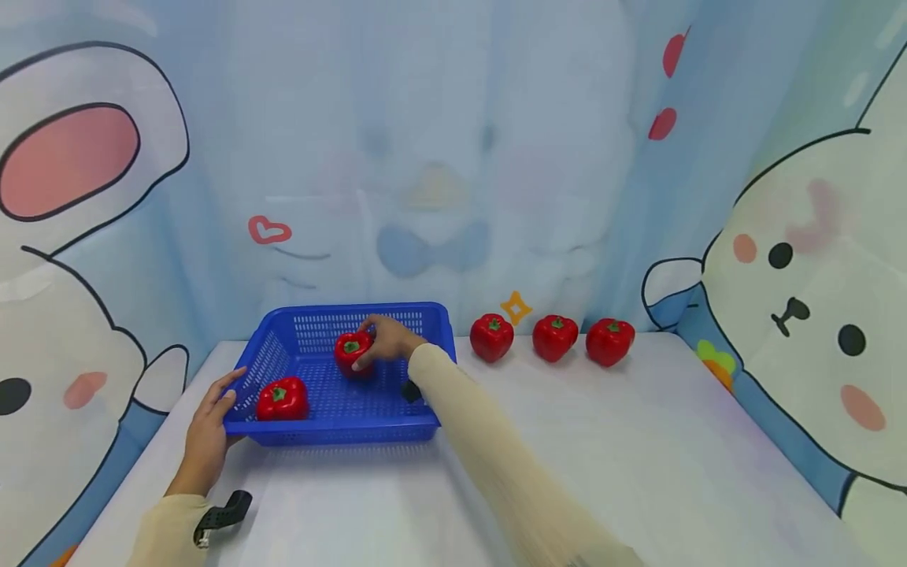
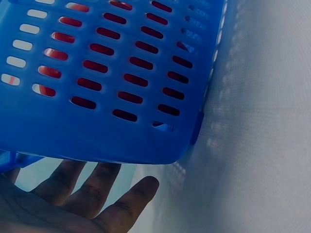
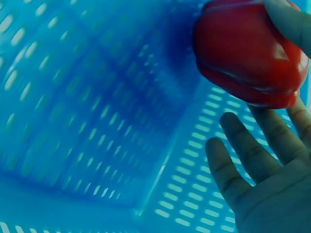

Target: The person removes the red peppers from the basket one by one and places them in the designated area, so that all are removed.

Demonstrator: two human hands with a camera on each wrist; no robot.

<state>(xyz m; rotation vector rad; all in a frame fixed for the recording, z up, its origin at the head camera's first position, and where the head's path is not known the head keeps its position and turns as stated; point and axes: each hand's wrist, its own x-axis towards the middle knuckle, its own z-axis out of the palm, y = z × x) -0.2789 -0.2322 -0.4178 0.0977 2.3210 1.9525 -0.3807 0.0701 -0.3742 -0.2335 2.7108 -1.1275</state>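
A blue plastic basket (image 1: 340,434) with slotted walls stands on the white table. At its left end my left hand (image 1: 207,429) holds the rim, and the left wrist view shows its fingers (image 2: 92,191) by the basket's edge. Inside the basket, my right hand (image 1: 390,340) grips a red bell pepper (image 1: 352,352) with a green stem. In the right wrist view the thumb lies on one side of this bell pepper (image 3: 248,48) and fingers on the other. A second red bell pepper (image 1: 283,399) sits in the basket's front left corner.
To the right of the basket, three more red bell peppers stand in a row: a near one (image 1: 491,338), a middle one (image 1: 555,338) and a far right one (image 1: 609,342). A light blue curtain (image 1: 439,157) with cartoon animals hangs behind the white table (image 1: 567,441).
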